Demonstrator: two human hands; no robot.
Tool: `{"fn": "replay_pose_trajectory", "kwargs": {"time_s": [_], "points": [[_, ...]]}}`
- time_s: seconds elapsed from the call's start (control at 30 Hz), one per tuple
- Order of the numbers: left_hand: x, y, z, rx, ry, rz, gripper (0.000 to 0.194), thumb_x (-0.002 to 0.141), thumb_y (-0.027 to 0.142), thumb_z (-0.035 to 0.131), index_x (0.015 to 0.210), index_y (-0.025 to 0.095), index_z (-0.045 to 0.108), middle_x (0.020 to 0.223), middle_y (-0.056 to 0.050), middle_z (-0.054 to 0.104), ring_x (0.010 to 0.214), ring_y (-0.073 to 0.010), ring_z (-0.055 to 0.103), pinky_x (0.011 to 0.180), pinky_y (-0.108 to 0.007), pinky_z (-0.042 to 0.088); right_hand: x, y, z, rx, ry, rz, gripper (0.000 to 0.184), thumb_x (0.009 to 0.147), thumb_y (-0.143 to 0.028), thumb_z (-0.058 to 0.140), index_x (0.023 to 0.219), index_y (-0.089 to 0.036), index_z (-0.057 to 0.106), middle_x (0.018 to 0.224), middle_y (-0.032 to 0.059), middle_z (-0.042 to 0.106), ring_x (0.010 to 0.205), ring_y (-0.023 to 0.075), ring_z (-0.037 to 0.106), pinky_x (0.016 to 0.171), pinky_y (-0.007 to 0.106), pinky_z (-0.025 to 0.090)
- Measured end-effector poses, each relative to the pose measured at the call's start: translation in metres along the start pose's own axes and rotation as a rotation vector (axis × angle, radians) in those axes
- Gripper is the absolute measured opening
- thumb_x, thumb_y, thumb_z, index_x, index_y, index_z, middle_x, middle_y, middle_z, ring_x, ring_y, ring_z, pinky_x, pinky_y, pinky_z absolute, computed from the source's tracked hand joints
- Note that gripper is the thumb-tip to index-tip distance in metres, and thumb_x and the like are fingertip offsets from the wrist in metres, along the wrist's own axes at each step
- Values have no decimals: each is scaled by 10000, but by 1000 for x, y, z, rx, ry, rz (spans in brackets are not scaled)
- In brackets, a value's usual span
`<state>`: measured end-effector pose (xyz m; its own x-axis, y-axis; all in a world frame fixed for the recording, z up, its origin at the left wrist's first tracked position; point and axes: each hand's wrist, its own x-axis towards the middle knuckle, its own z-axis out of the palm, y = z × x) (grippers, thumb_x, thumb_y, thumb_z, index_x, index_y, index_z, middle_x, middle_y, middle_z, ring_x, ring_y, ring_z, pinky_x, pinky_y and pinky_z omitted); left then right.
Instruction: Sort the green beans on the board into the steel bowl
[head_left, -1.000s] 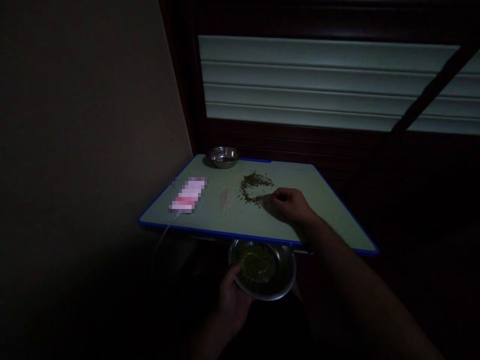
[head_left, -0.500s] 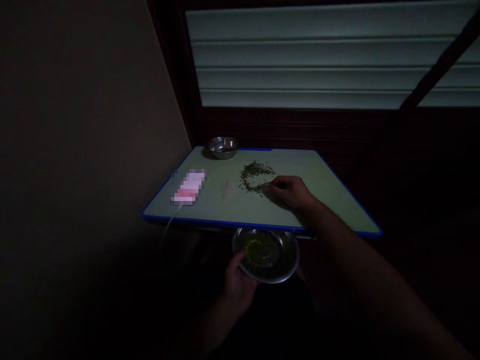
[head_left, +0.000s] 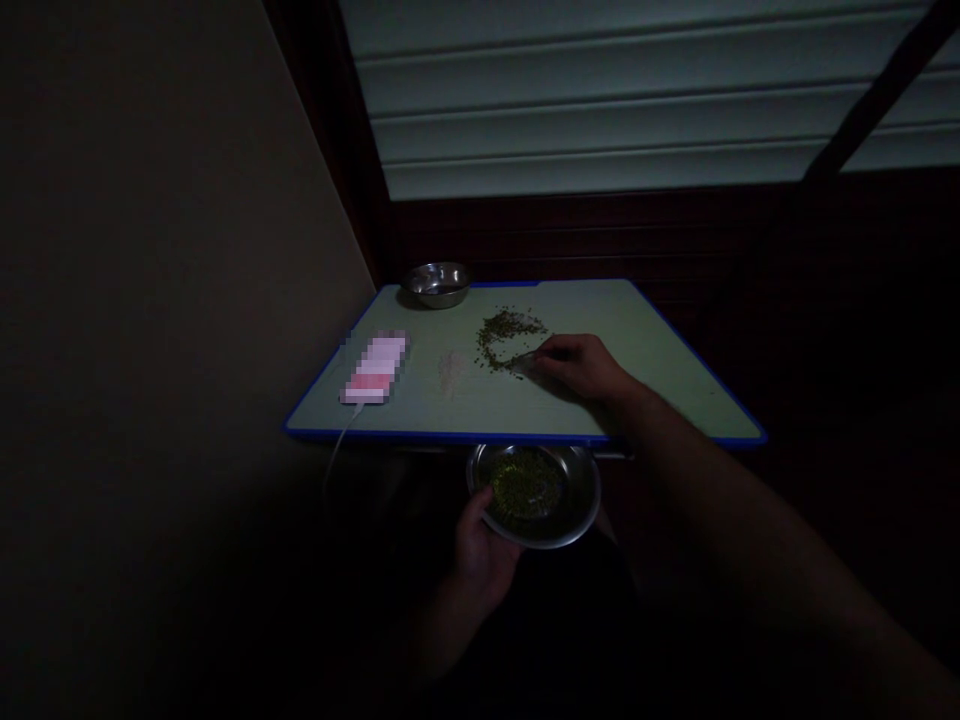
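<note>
My left hand [head_left: 484, 550] grips the near left rim of a round metal bowl [head_left: 581, 525], with its thumb over the edge. Small green grains, like mung beans [head_left: 529, 480], lie in that bowl, which is just below the table's front edge. Over the tabletop [head_left: 660, 390], my right hand [head_left: 581, 365] is closed in a pinch. A small pale thing, too dim to name, shows at its fingertips, beside the near end of a curved spread of green grains [head_left: 506, 325].
A second metal bowl [head_left: 437, 287] stands at the table's back left corner. A phone [head_left: 375, 370], blurred out, lies at the left with a white cable [head_left: 337, 450] hanging over the front edge. Between phone and grains is a pale patch [head_left: 451, 370]. A wall rises at left.
The view has tipped down slightly, so the shutters and table sit higher in the frame. My right hand stays by the grains, and my left hand keeps hold of the bowl.
</note>
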<state>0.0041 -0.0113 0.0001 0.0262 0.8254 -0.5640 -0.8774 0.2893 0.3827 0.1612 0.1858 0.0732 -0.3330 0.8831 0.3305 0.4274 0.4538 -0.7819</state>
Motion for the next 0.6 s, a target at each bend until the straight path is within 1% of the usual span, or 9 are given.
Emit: {"fn": "replay_pose_trajectory", "kwargs": {"time_s": [0.2,0.4,0.5,0.6], "points": [[2,-1,-2,-13,15,6,367,852,283,557,1185,152,639,971,-85,763,1000,-259,679,947,-449,502,0,0,-2,16,-18,-6,203,734,-359,660,739,-159,699,725,48,665,699,177,568,674,329,432],[1,1,-1,-4,14,-2,395,842,293,573,1202,144,635,995,-111,758,1020,-285,671,931,-474,505,0,-3,-3,54,-19,23,153,700,-312,658,699,-161,684,709,47,653,701,178,556,682,330,429],[2,1,-2,-16,23,1,376,830,284,589,1175,147,652,999,-110,760,1013,-280,674,926,-464,510,0,-3,-3,30,-7,19,150,698,-312,648,682,-166,679,697,43,648,691,173,551,686,331,425],[3,1,-2,-21,18,-4,340,828,290,593,1129,153,674,1010,-112,761,993,-275,682,922,-458,517,0,-2,-3,37,-26,14,153,681,-319,653,655,-169,663,664,32,631,673,167,543,681,328,421]]}}
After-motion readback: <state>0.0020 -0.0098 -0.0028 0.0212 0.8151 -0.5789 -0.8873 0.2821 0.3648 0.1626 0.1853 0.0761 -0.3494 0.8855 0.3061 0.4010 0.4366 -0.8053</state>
